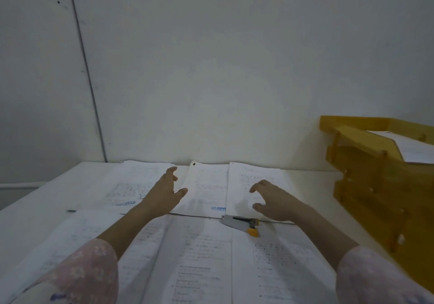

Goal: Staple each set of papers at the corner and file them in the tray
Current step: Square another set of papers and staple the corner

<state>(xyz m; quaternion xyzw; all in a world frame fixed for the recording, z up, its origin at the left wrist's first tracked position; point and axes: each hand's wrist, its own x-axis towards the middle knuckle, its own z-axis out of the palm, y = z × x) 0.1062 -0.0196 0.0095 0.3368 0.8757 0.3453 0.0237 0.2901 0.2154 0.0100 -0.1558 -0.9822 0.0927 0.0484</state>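
Observation:
Several sets of printed papers lie in two rows on the white table. The far middle set (206, 186) sits between my two hands. My left hand (164, 193) hovers over its left edge, fingers spread and loosely bent, holding nothing. My right hand (272, 200) hovers over the far right set (256, 174), fingers curved, empty as well. A silver stapler (239, 224) with a yellow end lies on the near papers, just in front of my right hand. The yellow tiered tray (366, 169) stands at the right, with paper (413, 148) in its top level.
A grey-white wall (211, 68) rises right behind the far row of papers. A dark pen (71, 210) lies at the left between the two rows. Bare table surface (30, 212) shows at the left edge. Near-row papers (199, 256) cover the front of the table.

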